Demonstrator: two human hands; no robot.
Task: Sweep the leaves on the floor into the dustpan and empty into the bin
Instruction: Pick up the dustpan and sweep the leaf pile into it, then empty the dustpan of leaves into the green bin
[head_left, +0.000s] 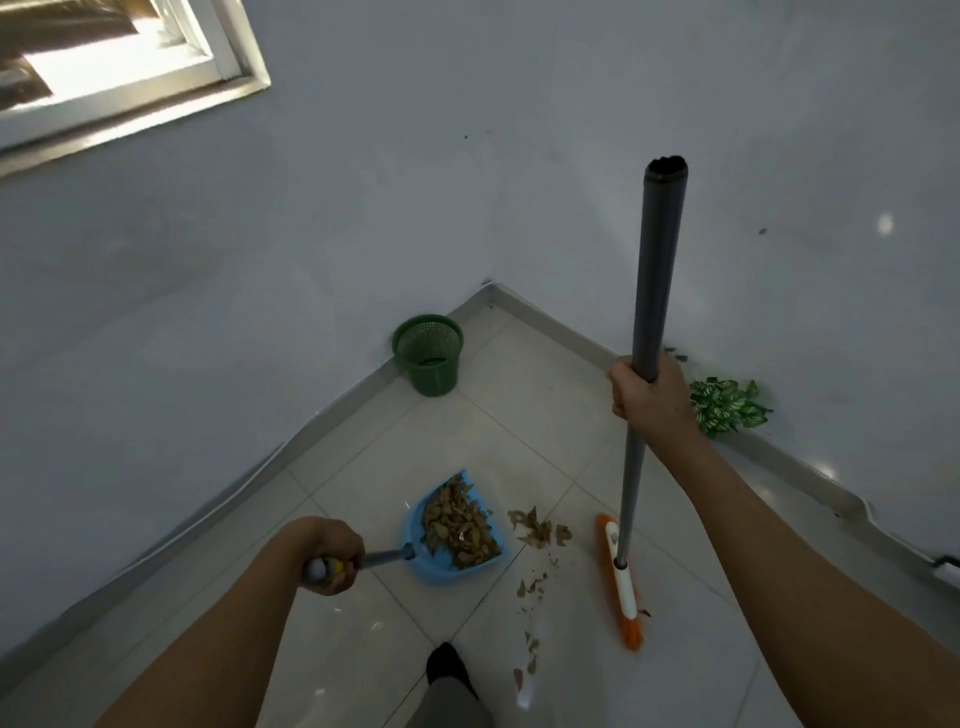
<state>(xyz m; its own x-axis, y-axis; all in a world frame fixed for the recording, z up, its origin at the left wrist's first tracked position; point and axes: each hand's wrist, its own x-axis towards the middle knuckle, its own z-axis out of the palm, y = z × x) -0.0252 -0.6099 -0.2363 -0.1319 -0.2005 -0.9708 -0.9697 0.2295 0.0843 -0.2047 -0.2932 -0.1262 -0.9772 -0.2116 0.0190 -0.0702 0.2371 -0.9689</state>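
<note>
On the tiled floor (519, 426), a long broom (652, 291) stands nearly upright at the right, the right hand (647, 395) clamped round its grey shaft and its orange head on the tiles. The green bin (430, 364) stands far off by the left wall. Nearer, the left hand (335, 553) grips the handle of the blue dustpan (415, 525), which is heaped with leaves (460, 525), and a few loose leaves (537, 527) lie between dustpan and broom head.
</note>
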